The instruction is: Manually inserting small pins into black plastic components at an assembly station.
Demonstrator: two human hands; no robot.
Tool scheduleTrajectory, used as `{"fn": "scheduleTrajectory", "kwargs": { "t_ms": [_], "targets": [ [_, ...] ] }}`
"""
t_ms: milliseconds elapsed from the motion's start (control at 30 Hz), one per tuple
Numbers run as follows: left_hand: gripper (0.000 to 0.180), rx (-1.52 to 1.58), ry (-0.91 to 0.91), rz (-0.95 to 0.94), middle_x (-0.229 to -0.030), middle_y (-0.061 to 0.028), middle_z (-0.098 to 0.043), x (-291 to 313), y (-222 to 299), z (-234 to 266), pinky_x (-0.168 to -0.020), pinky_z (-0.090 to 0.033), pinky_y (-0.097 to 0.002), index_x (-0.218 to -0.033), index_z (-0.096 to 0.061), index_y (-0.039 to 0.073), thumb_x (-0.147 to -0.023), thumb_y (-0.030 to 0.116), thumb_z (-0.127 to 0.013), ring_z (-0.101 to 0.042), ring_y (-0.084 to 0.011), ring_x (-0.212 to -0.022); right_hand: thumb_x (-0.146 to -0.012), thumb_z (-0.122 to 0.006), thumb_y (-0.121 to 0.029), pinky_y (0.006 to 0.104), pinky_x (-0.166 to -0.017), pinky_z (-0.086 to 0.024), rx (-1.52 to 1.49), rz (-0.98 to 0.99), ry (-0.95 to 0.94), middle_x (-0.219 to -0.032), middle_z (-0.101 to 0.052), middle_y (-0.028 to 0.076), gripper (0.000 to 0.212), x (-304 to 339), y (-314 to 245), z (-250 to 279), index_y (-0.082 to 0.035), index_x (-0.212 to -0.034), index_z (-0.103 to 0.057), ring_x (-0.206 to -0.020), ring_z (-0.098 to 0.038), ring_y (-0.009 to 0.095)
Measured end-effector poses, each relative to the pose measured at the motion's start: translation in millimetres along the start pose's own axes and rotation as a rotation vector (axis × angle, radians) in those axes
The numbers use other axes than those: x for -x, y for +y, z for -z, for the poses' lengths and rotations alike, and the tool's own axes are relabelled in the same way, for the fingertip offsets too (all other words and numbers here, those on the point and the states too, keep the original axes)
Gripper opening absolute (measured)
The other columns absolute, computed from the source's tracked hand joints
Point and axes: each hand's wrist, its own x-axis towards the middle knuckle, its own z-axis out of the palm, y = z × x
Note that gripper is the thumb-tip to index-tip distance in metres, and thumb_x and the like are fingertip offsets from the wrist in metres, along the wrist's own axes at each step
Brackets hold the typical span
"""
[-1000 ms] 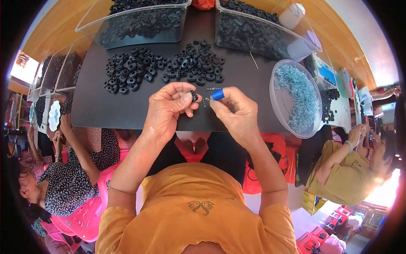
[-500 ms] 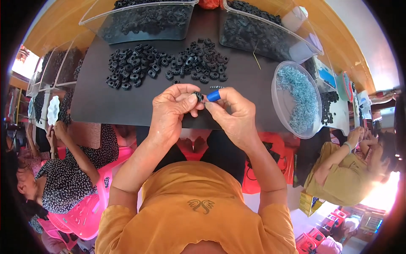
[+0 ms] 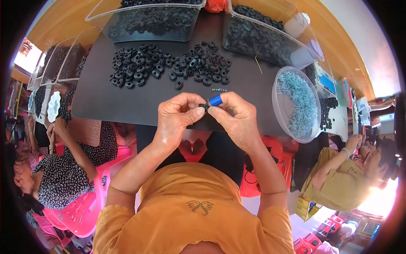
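Note:
Over the table's near edge, my left hand pinches a small black ridged plastic part between thumb and fingers. My right hand meets it from the other side, its thumb and index finger pressed together against the part's right end. Whatever small piece may sit between those right fingertips is hidden. A blue finger cover wraps the right index fingertip. Just beyond my hands lies a short row of tiny silvery coils. Farther off are two loose piles of similar black parts, a left pile and a right pile.
Clear bins of black parts stand at the back left and back right. At the right, a round clear tub holds many small bluish-silver pieces. A thin yellowish stick leans there. Co-workers sit left and right.
The black part has come slightly lower and right, turned in my left fingers. My left hand has shifted right, and both hands are closer together around it. The view has tilted a little.

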Motion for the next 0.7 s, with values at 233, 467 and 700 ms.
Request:
{"fn": "scheduleTrajectory", "kwargs": {
  "t_ms": [233,467,700],
  "targets": [
    [0.017,0.153,-0.055,0.128,-0.081,-0.0069,-0.066,4,1,3,-0.057,-0.047,-0.0194,-0.099,-0.059,-0.001,-0.083,0.002,-0.064,-0.060,-0.0092,-0.066,-0.081,-0.065,-0.002,0.0221,-0.060,-0.046,-0.225,-0.162,-0.060,-0.077,-0.061,0.005,0.008,-2,-6,0,0.001,-0.082,-0.058,-0.068,-0.057,0.007],
    [0.015,0.243,-0.105,0.117,-0.082,-0.0055,-0.065,9,1,0,-0.056,-0.046,-0.0188,-0.099,-0.058,0.000,-0.085,-0.001,-0.061,-0.058,-0.0076,-0.067,-0.083,-0.067,-0.006,0.0223,-0.063,-0.046,-0.332,-0.301,-0.250,-0.075,-0.063,0.006,0.012,-13,-5,14,0.003,-0.083,-0.060,-0.070,-0.057,0.009],
    [0.016,0.181,-0.059,0.058,-0.083,-0.0077,-0.066,9,-1,9,-0.062,-0.048,-0.0194,-0.099,-0.058,-0.001,-0.086,0.006,-0.063,-0.060,-0.0090,-0.071,-0.079,-0.065,-0.006,0.0261,-0.060,-0.045,-0.033,-0.177,-0.090,-0.070,-0.060,0.005,0.008,-22,-2,5,0.001,-0.080,-0.062,-0.065,-0.055,0.010]
  ]
}}
